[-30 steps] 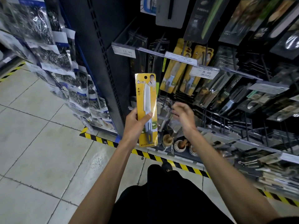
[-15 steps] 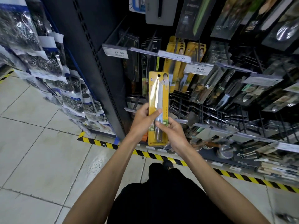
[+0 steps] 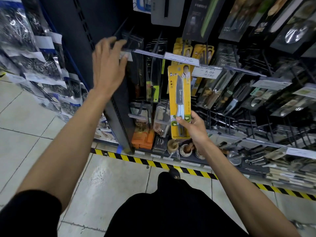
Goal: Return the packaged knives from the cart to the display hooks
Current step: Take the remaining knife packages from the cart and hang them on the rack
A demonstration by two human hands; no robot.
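right hand (image 3: 195, 130) gripping packaged knife (image 3: 180, 100), left hand (image 3: 109, 65) raised

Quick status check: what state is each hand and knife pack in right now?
Yellow knife pack: upright, not yet hung, held by its lower end.
Right hand: grips the pack.
Left hand: open, raised by the price rail.
Hanging yellow packs: hung behind that rail.
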